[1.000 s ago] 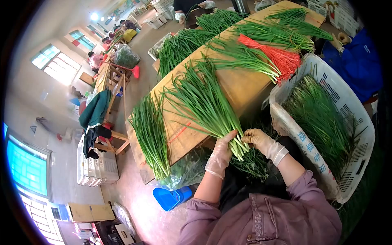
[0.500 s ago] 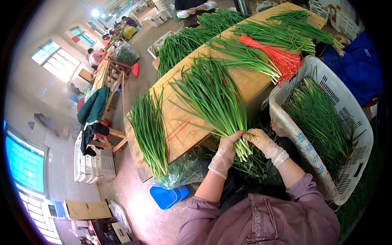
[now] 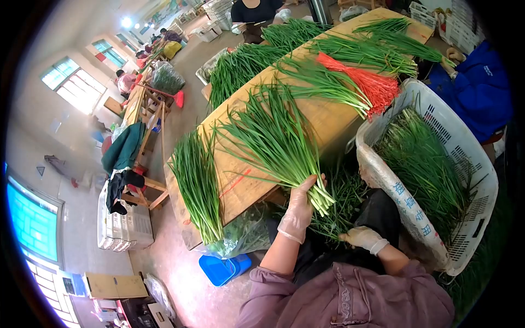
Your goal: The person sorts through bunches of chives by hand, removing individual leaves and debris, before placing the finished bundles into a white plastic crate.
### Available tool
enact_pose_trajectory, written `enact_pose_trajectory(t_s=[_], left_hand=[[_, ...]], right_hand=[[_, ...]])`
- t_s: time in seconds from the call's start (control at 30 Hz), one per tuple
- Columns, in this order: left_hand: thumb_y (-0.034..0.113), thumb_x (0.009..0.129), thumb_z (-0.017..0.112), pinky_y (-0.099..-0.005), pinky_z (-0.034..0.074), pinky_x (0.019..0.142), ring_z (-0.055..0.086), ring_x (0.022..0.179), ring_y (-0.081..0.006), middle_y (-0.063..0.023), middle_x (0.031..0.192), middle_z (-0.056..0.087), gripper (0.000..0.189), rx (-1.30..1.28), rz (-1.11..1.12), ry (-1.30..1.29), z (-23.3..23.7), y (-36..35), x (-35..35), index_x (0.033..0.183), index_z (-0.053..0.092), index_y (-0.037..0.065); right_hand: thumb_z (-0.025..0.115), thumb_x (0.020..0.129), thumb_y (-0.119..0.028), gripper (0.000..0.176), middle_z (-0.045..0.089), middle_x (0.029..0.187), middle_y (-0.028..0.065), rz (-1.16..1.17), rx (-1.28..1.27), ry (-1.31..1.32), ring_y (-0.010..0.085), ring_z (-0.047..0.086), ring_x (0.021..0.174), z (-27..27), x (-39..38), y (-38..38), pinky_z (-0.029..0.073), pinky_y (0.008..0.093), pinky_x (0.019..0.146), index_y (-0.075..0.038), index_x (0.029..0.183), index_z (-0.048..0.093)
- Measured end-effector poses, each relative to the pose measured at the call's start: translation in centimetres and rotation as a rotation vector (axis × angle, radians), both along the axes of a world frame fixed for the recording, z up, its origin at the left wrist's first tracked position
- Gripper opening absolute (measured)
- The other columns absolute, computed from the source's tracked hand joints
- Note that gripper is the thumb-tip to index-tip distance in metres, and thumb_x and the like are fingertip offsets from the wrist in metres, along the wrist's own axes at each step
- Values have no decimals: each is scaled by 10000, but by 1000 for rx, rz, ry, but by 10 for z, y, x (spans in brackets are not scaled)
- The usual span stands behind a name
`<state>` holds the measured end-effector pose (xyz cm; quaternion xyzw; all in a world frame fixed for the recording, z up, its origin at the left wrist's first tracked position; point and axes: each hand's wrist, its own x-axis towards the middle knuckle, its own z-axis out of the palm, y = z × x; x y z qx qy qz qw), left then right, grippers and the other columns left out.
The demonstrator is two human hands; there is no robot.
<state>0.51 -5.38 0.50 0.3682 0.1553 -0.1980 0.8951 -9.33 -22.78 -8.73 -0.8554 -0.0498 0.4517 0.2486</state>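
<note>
Green chive bunch [image 3: 273, 139] fans across the wooden tabletop [image 3: 328, 123], pale stalk ends gathered. Left hand [image 3: 299, 205] grip clamps those ends; right hand [image 3: 362, 238] grip half curled, contents unclear

We are in a vegetable packing hall: long wooden tables [image 3: 333, 121] carry bunches of green chives [image 3: 273, 139], white plastic crates [image 3: 384, 176] stand beside, other workers [image 3: 127, 82] sit behind.

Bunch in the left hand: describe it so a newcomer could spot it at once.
Start at the long wooden table, then go to its near edge. There the gloved left hand grips a bunch of green stalks by its pale ends. It alone is held; the other bunches lie loose.
</note>
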Motion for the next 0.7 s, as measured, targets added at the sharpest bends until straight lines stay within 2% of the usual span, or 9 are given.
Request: enact_pose_trajectory(t_s=[0.07,0.13,0.2,0.27,0.33,0.37,0.5,0.63,0.7], left_hand=[[38,786,576,-326,528,689,607,752,-230,-139,845,597,232,-7,5,35,1,0,-12,988,493,-41],[103,792,589,-312,521,681,607,755,-218,-151,902,611,265,80,-142,44,4,5,-24,1008,521,-36],[129,787,605,-318,517,689,606,775,-213,-151,917,616,314,43,-212,58,5,6,-39,1041,525,-36],[164,779,624,-340,508,732,599,843,-216,-144,966,606,373,-1,-326,81,-6,9,-52,1076,512,-31],[163,777,627,-358,503,757,592,873,-223,-139,1030,584,381,-116,-354,23,-4,4,-68,1076,503,-38],[142,773,628,-366,498,774,583,896,-226,-131,1056,571,374,-183,-422,92,-13,6,-71,1081,497,-23],[122,774,631,-358,488,790,582,867,-210,-118,960,582,293,-239,-473,106,-35,24,-74,1018,513,10],[75,730,671,-334,468,809,578,864,-196,-96,949,581,402,-84,-515,51,-42,31,-75,1077,476,21],[56,719,677,-327,455,823,567,888,-188,-88,975,571,451,31,-384,-23,-33,38,-75,1109,454,25]], right_hand=[[376,850,-527,555,624,802,113,-357,185,-641,266,593,786,1,18,-2,442,356,759,-23,913,600],[387,806,-619,634,620,849,72,-759,794,-304,200,581,787,54,48,-4,444,312,741,-39,960,590],[442,738,-682,672,606,864,51,-904,1101,38,145,557,800,90,69,9,440,275,716,-62,957,578],[509,683,-691,667,614,842,65,-807,1176,83,150,572,738,99,89,17,464,266,641,-77,928,591],[558,641,-689,675,621,822,67,-586,901,370,149,582,665,107,101,29,478,280,541,-81,929,604],[599,620,-667,672,625,803,65,-611,909,488,158,587,610,109,98,38,472,306,458,-80,946,613],[626,722,-441,532,621,977,66,-505,1161,621,163,588,809,95,94,68,480,278,715,-59,1090,575],[653,729,-230,429,618,952,74,-477,1177,509,141,578,783,101,86,81,476,257,696,-41,1103,560],[680,697,-120,401,622,886,70,-490,1154,286,131,578,766,109,85,86,475,261,699,-36,1074,571]])
